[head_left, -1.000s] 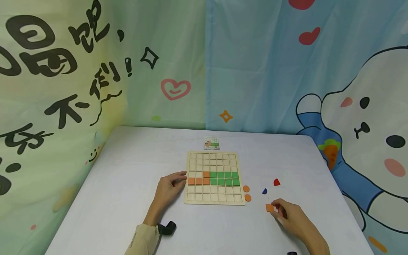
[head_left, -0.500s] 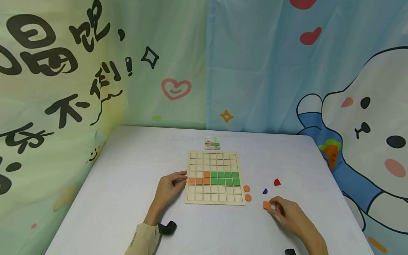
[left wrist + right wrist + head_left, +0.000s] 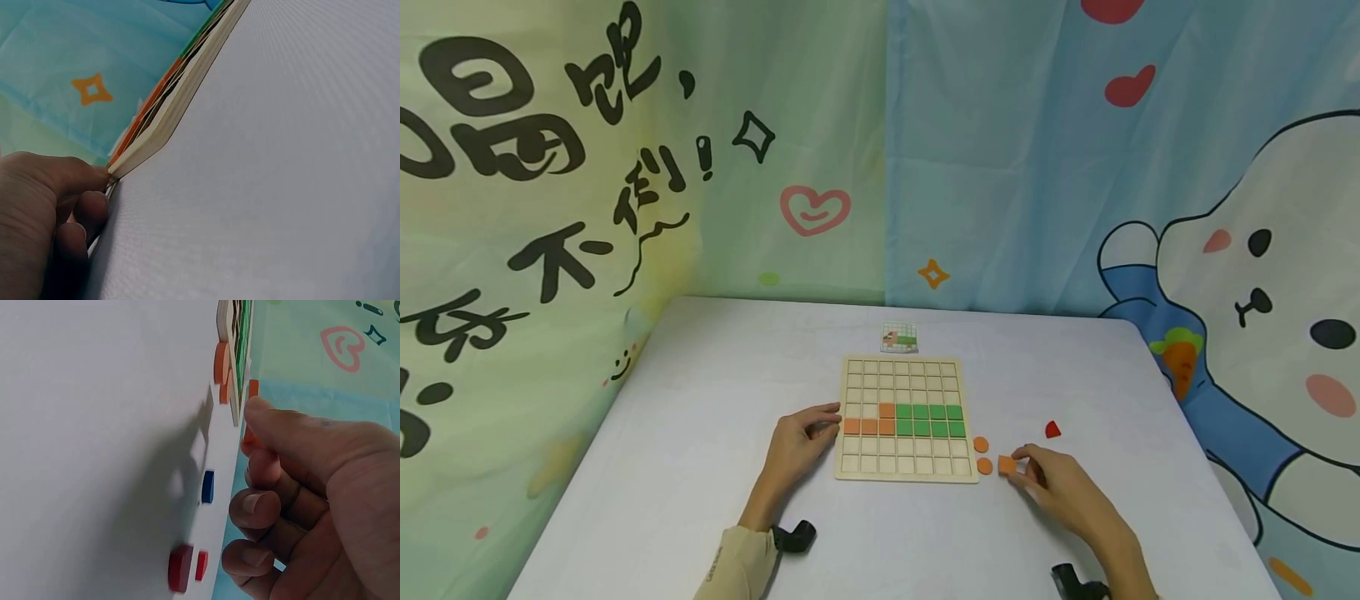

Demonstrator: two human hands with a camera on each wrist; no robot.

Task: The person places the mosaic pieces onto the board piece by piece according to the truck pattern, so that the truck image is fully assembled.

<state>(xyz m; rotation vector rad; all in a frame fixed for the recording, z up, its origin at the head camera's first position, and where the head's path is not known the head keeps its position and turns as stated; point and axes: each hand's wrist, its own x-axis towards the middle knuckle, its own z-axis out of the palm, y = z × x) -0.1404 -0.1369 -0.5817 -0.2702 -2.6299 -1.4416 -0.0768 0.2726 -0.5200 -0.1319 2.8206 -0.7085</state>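
- My right hand (image 3: 1060,492) has its grip closed in a pinch on an orange square tile (image 3: 1007,465), thumb and forefinger on it, the other fingers curled under; the right wrist view shows the tile's edge poking out above my thumb (image 3: 253,389).
- The tile is held just off the lower right corner of the wooden grid board (image 3: 904,467), right beside the nearer of two orange round pieces (image 3: 983,466).
- The other orange round piece (image 3: 981,444) lies just above the first, close against the board's right edge.
- A red piece (image 3: 1052,430) lies on the counter (image 3: 700,433) well to the right of the board, beyond my right hand.
- A blue piece (image 3: 208,486) shows only in the right wrist view, between the red piece and the board.
- My left hand (image 3: 801,442) rests at the board's left edge, fingers bent and their tips against the edge; its grip holds nothing that I can make out.
- On the board, orange tiles (image 3: 868,426) fill part of one row at its left, with one more above, and green tiles (image 3: 928,420) fill two rows at its right.
- A small pattern card (image 3: 898,337) stands just past the board's far edge.
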